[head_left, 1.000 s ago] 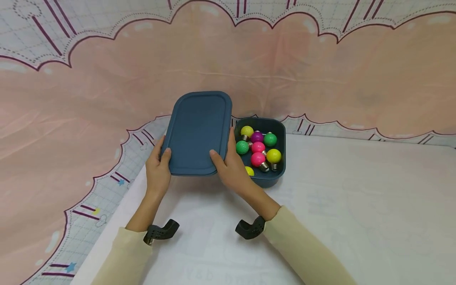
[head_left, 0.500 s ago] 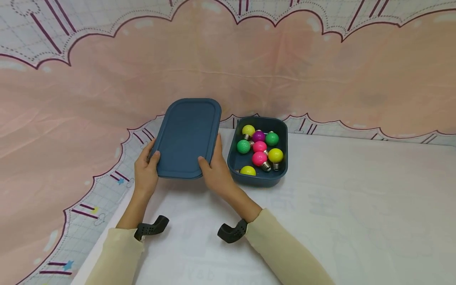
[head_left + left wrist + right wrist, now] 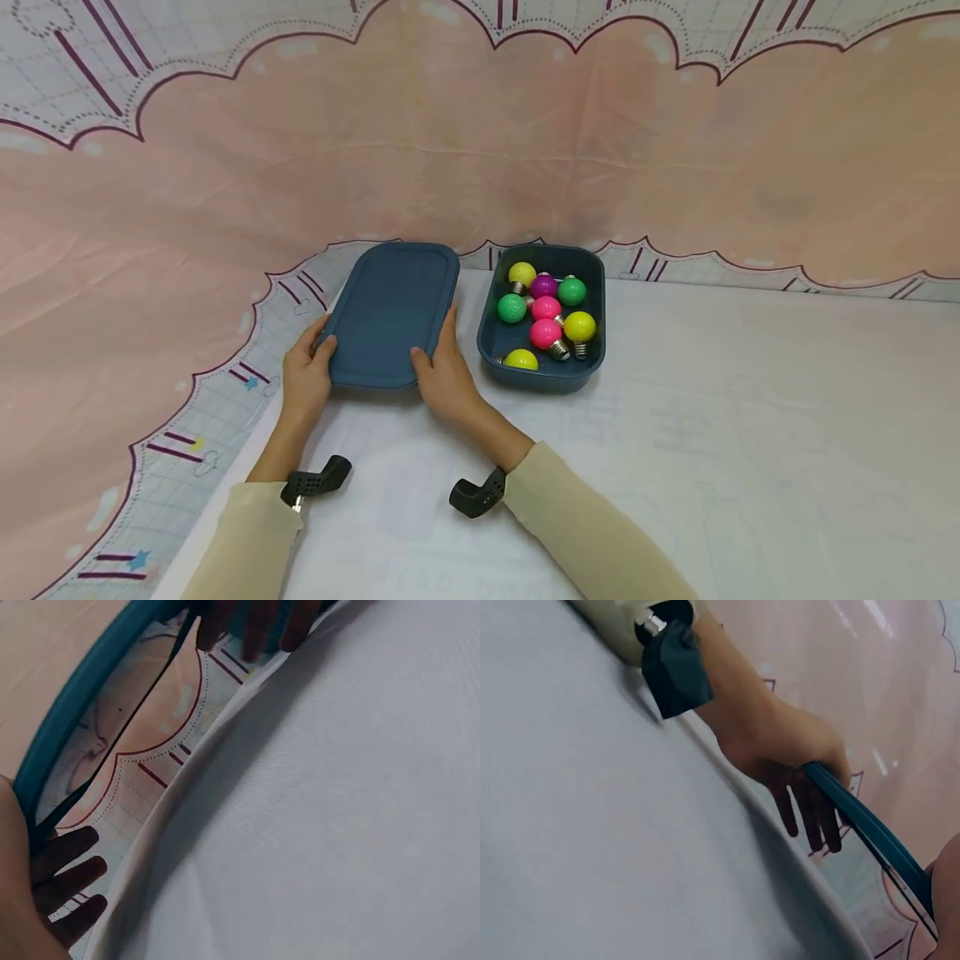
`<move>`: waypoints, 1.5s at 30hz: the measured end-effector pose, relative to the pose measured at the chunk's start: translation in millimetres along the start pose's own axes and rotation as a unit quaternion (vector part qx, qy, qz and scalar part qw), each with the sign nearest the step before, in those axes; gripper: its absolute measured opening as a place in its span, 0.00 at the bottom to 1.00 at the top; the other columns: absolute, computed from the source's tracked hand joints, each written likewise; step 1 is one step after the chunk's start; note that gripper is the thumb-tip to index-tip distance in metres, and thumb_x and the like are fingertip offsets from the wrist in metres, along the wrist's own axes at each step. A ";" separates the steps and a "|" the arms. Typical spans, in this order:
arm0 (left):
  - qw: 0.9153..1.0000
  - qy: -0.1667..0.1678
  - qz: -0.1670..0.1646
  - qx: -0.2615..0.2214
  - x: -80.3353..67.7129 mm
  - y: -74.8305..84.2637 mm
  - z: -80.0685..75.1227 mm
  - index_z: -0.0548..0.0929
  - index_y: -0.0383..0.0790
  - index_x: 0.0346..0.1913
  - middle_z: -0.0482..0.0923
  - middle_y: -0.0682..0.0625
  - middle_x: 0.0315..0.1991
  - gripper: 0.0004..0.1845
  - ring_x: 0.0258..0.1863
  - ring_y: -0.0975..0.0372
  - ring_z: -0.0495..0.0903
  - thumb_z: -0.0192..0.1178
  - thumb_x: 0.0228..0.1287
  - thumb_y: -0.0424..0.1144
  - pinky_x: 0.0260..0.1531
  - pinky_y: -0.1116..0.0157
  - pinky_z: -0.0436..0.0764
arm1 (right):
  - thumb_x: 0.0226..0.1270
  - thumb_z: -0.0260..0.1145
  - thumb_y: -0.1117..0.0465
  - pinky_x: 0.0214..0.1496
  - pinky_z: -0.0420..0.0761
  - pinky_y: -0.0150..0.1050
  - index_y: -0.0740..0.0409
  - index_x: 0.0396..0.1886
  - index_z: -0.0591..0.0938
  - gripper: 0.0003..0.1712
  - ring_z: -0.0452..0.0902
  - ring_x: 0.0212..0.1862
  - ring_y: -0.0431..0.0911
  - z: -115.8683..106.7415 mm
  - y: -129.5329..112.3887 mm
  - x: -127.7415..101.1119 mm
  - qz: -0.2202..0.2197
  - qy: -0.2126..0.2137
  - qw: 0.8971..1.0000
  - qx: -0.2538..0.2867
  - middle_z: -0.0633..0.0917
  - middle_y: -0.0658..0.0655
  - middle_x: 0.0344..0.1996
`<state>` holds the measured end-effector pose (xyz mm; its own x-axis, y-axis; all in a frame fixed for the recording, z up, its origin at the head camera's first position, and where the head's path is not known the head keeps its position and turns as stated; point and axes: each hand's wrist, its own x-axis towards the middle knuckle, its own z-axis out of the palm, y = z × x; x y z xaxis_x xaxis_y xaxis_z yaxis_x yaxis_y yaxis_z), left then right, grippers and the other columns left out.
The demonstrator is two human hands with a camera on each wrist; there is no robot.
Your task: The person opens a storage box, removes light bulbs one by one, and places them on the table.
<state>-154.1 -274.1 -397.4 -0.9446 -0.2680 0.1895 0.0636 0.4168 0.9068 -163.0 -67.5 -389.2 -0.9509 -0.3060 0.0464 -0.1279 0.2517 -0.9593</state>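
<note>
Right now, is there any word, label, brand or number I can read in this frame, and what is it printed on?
No text can be read in any view.
White table cover: faint greyish marks show through near the front edge, too pale and blurred to read.
Blue lid, held by left hand and right hand: plain, no label.
Blue box and coloured bulbs: no markings visible.
Pink backdrop: only stripes, stars and grid pattern.

The head camera looked down from above; both wrist cameras sat close and low, sharing the lid (image 3: 393, 312).
</note>
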 end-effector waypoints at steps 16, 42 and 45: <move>0.985 -0.045 0.018 0.166 1.7 -12.8 1.7 0.63 0.29 0.69 0.64 0.30 0.65 0.24 0.67 0.42 0.60 0.44 0.75 0.36 0.65 0.48 0.58 | 0.74 0.52 0.51 0.72 0.45 0.49 0.72 0.73 0.42 0.44 0.38 0.75 0.54 8.4 17.4 6.2 0.043 0.032 0.974 -0.221 0.49 0.68 0.73; 0.958 -0.082 0.052 0.271 3.3 -11.5 5.3 0.63 0.24 0.68 0.59 0.25 0.66 0.27 0.66 0.36 0.57 0.50 0.68 0.32 0.63 0.42 0.56 | 0.71 0.56 0.50 0.72 0.45 0.49 0.73 0.73 0.50 0.44 0.38 0.75 0.56 14.6 19.0 4.1 0.018 0.032 0.931 -0.363 0.51 0.68 0.73; 0.956 -0.083 0.053 0.275 4.0 -12.5 5.9 0.63 0.24 0.68 0.59 0.26 0.66 0.27 0.67 0.37 0.57 0.50 0.69 0.32 0.63 0.42 0.55 | 0.71 0.56 0.50 0.72 0.45 0.48 0.73 0.73 0.50 0.44 0.38 0.75 0.56 14.0 19.1 4.3 0.019 0.033 0.933 -0.359 0.51 0.68 0.73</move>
<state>-160.6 -275.2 -410.2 -0.9832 -0.0760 0.1659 0.0266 0.8397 0.5424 -165.6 -76.9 -411.2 -0.9708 -0.2333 0.0551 -0.2266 0.8181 -0.5286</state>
